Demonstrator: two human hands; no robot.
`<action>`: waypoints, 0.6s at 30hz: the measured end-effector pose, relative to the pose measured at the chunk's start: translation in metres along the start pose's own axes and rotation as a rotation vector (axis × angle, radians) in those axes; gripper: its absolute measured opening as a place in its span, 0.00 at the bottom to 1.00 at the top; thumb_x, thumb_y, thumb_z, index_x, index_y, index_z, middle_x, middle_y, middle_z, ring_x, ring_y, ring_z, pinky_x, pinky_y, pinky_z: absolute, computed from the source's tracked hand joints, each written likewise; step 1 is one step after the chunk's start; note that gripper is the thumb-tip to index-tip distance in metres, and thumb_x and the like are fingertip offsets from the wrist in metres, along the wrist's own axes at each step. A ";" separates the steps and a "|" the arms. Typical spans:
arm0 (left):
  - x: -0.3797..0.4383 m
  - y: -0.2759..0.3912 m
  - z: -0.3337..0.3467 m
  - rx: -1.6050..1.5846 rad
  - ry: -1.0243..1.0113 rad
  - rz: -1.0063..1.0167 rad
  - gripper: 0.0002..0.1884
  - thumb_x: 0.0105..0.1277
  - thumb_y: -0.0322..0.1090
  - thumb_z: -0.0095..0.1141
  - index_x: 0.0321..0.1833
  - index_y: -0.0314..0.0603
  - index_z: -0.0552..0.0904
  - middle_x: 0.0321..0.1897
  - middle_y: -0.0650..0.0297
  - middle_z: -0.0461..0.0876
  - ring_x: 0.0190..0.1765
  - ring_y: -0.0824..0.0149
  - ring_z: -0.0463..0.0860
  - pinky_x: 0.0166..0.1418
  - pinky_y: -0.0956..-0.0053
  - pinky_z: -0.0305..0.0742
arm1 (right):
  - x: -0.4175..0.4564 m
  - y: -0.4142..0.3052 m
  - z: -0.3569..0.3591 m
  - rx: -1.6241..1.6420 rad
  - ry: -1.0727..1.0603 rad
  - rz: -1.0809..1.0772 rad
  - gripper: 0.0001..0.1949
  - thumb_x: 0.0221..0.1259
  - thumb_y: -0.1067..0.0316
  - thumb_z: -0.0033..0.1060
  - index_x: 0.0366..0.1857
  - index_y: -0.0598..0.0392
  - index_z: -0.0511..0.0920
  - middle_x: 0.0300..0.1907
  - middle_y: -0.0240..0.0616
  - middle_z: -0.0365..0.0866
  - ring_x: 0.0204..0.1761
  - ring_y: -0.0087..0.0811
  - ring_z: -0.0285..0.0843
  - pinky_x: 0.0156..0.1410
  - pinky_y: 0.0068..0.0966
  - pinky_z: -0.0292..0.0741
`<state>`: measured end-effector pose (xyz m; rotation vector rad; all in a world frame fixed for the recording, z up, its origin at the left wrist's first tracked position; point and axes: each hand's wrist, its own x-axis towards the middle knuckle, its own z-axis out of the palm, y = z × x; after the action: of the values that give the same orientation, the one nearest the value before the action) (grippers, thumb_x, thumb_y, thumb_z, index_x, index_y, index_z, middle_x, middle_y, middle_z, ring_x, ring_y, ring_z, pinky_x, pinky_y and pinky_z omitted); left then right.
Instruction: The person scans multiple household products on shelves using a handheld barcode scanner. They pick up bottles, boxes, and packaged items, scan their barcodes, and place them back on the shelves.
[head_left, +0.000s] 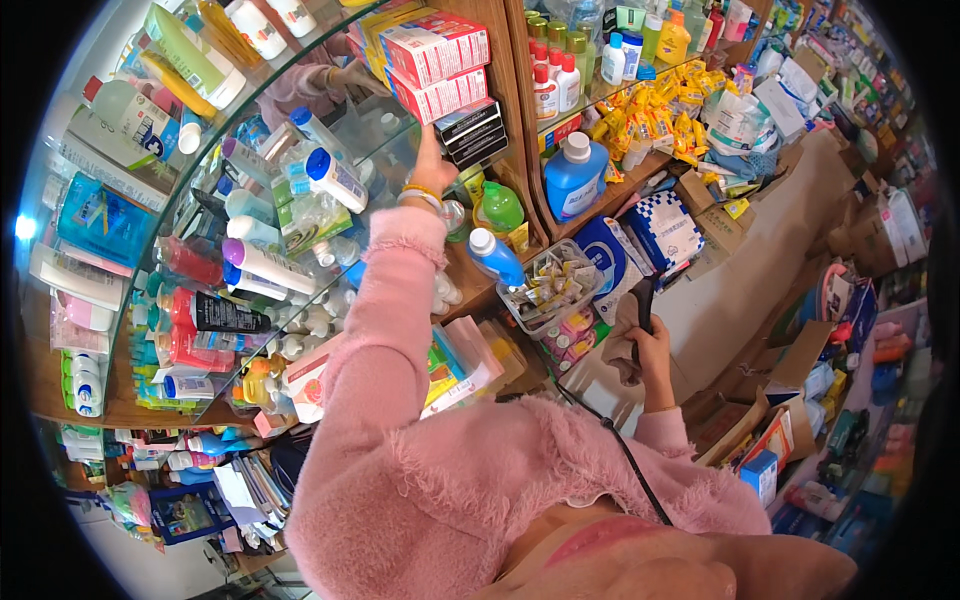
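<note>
My left hand reaches up to a glass shelf, its raised fingers against the stacked red and white boxes; the fingertips are partly hidden, so a grip cannot be told. Right beside it on the shelf sits a pile of black boxes. A green round bottle stands below them. Lower on the right, my right hand is closed around a brown cloth and a dark handle-like object. A mirror behind the shelf reflects a pink sleeve and a hand.
Glass shelves at left hold bottles and tubes, among them a white bottle with a blue cap. A blue detergent bottle stands on a wooden ledge. Below are a clear plastic basket of sachets and a tissue pack. Open cartons line the aisle.
</note>
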<state>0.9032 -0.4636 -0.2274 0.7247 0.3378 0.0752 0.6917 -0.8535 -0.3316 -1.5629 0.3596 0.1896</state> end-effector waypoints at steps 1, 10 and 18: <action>-0.005 0.004 0.001 0.053 0.029 -0.015 0.32 0.57 0.63 0.55 0.53 0.43 0.76 0.52 0.59 0.77 0.51 0.57 0.78 0.56 0.57 0.73 | -0.002 -0.003 0.004 0.021 -0.016 0.002 0.10 0.42 0.79 0.53 0.33 0.62 0.77 0.28 0.34 0.76 0.28 0.25 0.71 0.34 0.21 0.69; -0.031 0.056 -0.001 0.251 0.149 0.183 0.44 0.54 0.70 0.49 0.67 0.48 0.61 0.63 0.49 0.63 0.65 0.50 0.62 0.67 0.40 0.46 | 0.012 0.006 0.015 -0.034 -0.129 -0.029 0.11 0.42 0.79 0.53 0.34 0.61 0.77 0.28 0.34 0.77 0.28 0.24 0.72 0.33 0.20 0.70; -0.053 0.090 0.075 0.494 0.131 -0.043 0.41 0.40 0.65 0.63 0.56 0.48 0.74 0.59 0.51 0.66 0.58 0.50 0.65 0.62 0.40 0.51 | 0.005 -0.003 0.031 -0.037 -0.150 -0.038 0.12 0.42 0.78 0.54 0.35 0.62 0.77 0.30 0.35 0.76 0.29 0.25 0.71 0.34 0.20 0.69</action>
<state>0.8826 -0.4536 -0.1009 1.2040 0.5053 -0.0027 0.7004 -0.8231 -0.3310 -1.5799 0.2098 0.2831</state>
